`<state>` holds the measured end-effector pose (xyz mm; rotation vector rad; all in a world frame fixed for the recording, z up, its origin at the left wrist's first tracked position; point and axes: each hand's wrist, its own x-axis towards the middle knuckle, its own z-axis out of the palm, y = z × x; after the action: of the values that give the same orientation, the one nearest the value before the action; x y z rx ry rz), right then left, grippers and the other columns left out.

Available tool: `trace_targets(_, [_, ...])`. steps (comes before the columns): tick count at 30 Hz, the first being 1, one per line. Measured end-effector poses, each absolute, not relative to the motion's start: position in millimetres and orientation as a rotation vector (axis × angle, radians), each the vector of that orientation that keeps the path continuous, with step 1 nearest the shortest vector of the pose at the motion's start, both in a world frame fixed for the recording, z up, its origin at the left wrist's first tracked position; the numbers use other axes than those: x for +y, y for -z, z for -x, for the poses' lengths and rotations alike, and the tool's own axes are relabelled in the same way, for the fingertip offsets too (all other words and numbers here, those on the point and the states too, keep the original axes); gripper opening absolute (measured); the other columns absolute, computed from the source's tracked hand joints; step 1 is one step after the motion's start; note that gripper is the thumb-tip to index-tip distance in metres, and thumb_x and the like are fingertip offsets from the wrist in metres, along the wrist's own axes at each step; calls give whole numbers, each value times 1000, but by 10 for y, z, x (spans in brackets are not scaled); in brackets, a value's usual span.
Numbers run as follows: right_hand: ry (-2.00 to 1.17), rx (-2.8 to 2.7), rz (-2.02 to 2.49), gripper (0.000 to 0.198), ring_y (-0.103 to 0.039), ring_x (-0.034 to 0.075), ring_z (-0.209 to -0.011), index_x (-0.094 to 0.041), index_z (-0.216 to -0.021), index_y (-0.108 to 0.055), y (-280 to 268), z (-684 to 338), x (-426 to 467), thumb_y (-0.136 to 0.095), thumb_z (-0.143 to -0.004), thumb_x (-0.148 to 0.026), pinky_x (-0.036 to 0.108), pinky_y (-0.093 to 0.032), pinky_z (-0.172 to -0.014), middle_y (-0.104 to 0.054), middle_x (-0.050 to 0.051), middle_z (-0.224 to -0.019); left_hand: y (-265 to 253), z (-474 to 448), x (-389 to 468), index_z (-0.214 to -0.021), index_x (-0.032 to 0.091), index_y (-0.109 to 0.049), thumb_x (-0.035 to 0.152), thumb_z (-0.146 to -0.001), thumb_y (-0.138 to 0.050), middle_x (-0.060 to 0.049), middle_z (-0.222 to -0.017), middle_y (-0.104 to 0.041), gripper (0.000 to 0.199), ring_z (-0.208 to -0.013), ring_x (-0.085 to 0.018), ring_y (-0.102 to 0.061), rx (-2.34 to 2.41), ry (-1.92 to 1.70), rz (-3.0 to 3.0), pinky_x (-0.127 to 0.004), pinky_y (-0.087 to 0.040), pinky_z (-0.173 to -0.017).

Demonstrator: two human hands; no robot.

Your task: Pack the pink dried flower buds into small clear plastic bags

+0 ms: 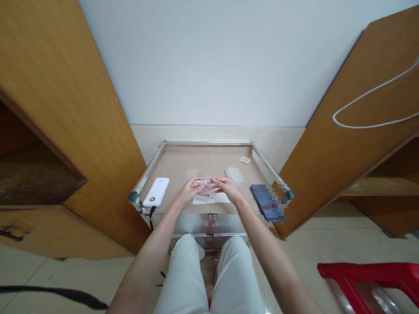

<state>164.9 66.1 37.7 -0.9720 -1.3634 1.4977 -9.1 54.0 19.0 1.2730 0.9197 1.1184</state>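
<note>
A small clear plastic bag or film [207, 181] is stretched between my two hands above the tray table. My left hand [190, 191] pinches its left side between thumb and fingers. On its right side, my right hand [227, 187] grips it the same way. Directly beneath lies a white sheet [211, 199], partly covered by my hands. Just behind my left hand a clear flat piece [190, 175] rests on the table. A small pile of clear plastic pieces [234, 175] lies behind my right hand.
The metal-rimmed table [209, 143] stands against the wall. A white power bank [157, 191] with a black cable lies left, a dark phone [266, 203] right, a tan card [245, 160] at the back. Wooden cabinets flank both sides; a red stool [369, 270] stands at lower right.
</note>
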Motion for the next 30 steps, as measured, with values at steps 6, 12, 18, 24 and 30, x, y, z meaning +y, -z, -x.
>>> trace_targets(6, [-1494,-1219,973,37,-56,12,-62,-15,-82,-66,-280,-1555,714,-59,-63,-46,24,-46,-51,-64,8,-91,132,-121,511,-80,20,-33,23,-63,-57,4,-75,-54,29,-52,-8,-57,1023,-1497,-1217,-20,-44,-51])
trace_targets(12, [-1514,-1025,906,36,-57,10,-63,-19,-93,-61,-111,-1525,777,-63,-62,-37,25,-47,-59,-62,5,-95,193,-78,597,-79,16,-49,12,-65,-43,-1,-78,-56,15,-61,-9,-57,1234,-1576,-1246,-20,-45,-56])
trace_targets(18, [-1454,-878,981,30,-58,11,-62,-17,-87,-60,213,-1637,832,-62,-63,-36,23,-45,-56,-64,5,-87,53,178,963,-88,15,-53,9,-61,-47,-4,-81,-59,29,-63,-10,-56,1474,-1565,-1129,-21,-46,-58])
trace_targets(24, [-1399,-883,989,31,-56,11,-60,-16,-79,-61,384,-1658,817,-63,-58,-39,27,-45,-63,-63,4,-78,98,328,1314,-91,14,-54,4,-60,-43,-8,-90,-60,35,-63,-12,-57,1669,-1349,-1136,-21,-46,-54])
trace_targets(30, [-1376,-948,1008,34,-54,12,-60,-16,-79,-62,387,-1667,812,-63,-58,-42,28,-44,-65,-62,3,-73,302,403,1452,-81,15,-57,10,-60,-49,-7,-81,-64,23,-70,-16,-59,1754,-1260,-1282,-29,-45,-66])
